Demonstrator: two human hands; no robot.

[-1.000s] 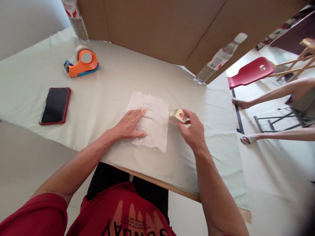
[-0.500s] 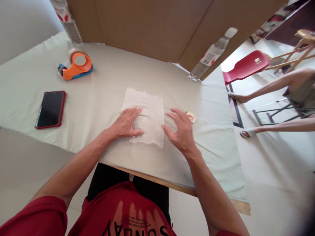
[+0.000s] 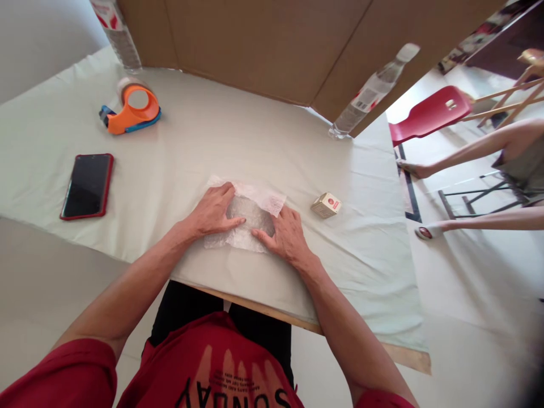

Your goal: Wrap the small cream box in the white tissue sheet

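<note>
Bubble wrap [image 3: 250,208] on the bench [image 3: 191,136], partly folded: the folding appears begun but incomplete, the edges lying loose and no fastening visible. The small box [image 3: 326,205] stands apart at right, outside the wrap. Left hand [image 3: 211,212]: palm down on the wrap's left part, thumb extended inward, grip unclenched. Right hand [image 3: 289,234]: at the right edge, thumb pointing inward; whether its grip pinches the wrap cannot be told.

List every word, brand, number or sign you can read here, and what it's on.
"SUNDAY": red shirt, upside down, partly cut off by the frame.
Smaller lines on the shirt: too small to read surely.
Labels on left bottle and right bottle: too blurred.
Small box: red mark, unreadable.
</note>
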